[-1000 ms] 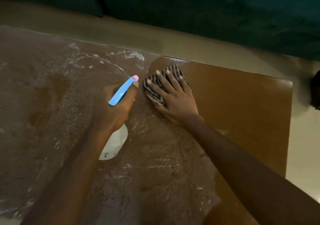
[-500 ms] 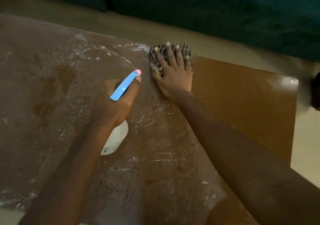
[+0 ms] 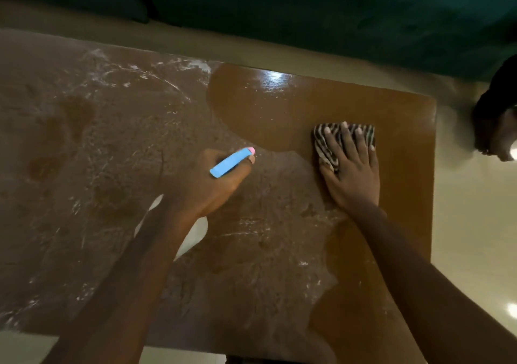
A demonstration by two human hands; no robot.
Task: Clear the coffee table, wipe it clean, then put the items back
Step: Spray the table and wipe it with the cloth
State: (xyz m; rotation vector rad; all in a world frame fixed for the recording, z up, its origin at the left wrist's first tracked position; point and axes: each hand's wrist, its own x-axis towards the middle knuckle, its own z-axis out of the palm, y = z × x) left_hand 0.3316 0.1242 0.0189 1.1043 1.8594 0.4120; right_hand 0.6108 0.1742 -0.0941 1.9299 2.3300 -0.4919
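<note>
The right hand, grip spread flat, presses the cloth onto the bench near its right edge to wipe, while the left hand curls round the sprayer, seemingly ready to respray.

Both arms are bare along all that shows of them: the left forearm and the right forearm are slender and unclothed down to the wrists. The left hand and the right hand are bare too. The right hand's fingers are long and slim, with short, rounded nails that catch the light. One like nail shows on the left thumb. Dim light hides finer marks.
</note>
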